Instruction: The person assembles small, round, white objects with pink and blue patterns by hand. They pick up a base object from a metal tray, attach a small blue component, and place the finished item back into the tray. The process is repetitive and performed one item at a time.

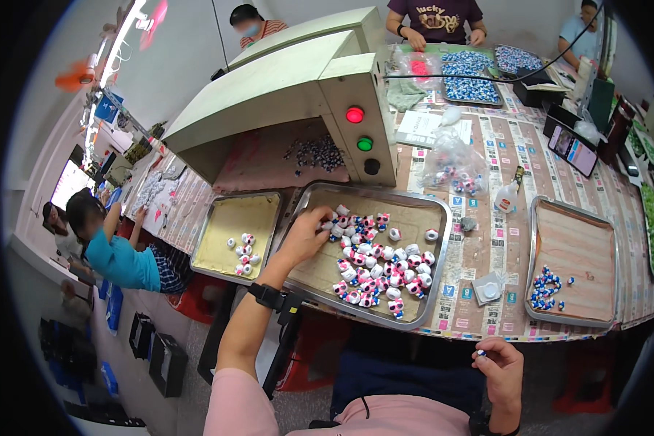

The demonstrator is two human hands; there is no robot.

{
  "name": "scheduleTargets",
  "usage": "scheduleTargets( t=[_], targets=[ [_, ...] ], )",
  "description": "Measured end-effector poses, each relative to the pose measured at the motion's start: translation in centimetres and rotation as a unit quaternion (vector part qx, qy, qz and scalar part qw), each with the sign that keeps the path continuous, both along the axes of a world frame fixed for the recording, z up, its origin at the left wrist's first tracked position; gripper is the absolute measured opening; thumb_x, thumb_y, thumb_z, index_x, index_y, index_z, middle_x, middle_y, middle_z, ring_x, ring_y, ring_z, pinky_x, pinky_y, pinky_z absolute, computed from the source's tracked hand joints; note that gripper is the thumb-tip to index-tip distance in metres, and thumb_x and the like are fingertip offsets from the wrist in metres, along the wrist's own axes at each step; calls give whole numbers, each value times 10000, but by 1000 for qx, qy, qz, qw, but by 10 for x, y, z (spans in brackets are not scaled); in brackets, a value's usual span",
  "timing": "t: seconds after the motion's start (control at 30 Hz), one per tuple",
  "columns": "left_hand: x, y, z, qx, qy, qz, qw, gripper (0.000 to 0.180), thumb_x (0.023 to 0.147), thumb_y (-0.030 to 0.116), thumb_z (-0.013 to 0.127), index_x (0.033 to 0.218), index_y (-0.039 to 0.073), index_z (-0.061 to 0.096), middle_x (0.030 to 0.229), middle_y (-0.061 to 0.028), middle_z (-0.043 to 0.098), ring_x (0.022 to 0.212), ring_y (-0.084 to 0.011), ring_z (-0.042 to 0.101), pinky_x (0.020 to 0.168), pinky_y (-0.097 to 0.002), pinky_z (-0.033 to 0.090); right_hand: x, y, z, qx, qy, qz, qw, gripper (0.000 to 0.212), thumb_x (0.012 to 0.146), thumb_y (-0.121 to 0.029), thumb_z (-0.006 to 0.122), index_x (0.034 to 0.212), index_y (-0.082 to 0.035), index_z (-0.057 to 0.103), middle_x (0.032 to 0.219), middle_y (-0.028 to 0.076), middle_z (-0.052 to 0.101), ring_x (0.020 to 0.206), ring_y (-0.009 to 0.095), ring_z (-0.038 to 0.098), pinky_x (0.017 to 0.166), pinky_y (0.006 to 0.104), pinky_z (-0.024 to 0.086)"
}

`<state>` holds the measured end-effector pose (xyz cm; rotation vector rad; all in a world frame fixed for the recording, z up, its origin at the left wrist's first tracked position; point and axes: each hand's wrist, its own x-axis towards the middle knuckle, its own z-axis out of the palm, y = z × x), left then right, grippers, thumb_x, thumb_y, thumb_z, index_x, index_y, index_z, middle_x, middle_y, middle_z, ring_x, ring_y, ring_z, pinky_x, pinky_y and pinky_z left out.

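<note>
A metal tray (443, 211) lined with beige cloth holds several small white, pink and blue figurine pieces (385, 265). My left hand (309, 231) reaches over its left side, fingers curled at the upper-left edge of the pile. What those fingers hold, if anything, is hidden among the pieces. At the table's front edge, to the right, my right hand (503, 369) pinches a tiny blue-and-white figurine piece (480, 353) between thumb and fingertip. A second tray (581, 269) at the right carries a cluster of little blue, white and pink pieces (546, 289).
A conveyor machine (291, 94) with red and green lights stands behind the trays, dark pieces (315, 154) on its belt. A yellow-lined tray (232, 218) lies left. Beyond are a plastic bag (454, 163), a white bottle (507, 196) and a phone (572, 150). Other people work around.
</note>
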<state>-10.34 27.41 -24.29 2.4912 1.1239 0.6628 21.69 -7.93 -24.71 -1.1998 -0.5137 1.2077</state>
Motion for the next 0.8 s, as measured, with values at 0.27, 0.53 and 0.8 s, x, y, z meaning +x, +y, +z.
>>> scheduleTargets(
  t=[0.27, 0.53, 0.8],
  targets=[
    [-36, -6, -2, -294, -213, 52, 930, 304, 873, 49, 616, 1165, 55, 533, 1026, -61, 630, 869, -148, 625, 703, -282, 499, 4, -2, -9, -13, 6, -5, 1000, 212, 775, 69, 672, 984, 42, 647, 1005, 101, 619, 839, 159, 657, 702, 264, 550],
    [-99, -25, 31, -350, -342, 146, 860, 289, 951, 62, 539, 1238, 51, 510, 1121, -82, 607, 930, -138, 621, 663, -241, 541, -3, 8, -6, 8, 15, 6, 1000, 219, 770, 76, 676, 985, 42, 648, 1007, 106, 623, 846, 168, 662, 700, 272, 559],
    [-167, -25, 13, -311, -338, 250, 852, 288, 929, 9, 524, 1215, 34, 515, 1085, -93, 605, 921, -168, 630, 678, -268, 559, -8, 8, -4, -6, 7, 11, 1000, 215, 759, 45, 679, 970, 21, 642, 986, 90, 619, 829, 148, 644, 682, 260, 554]
  ],
)
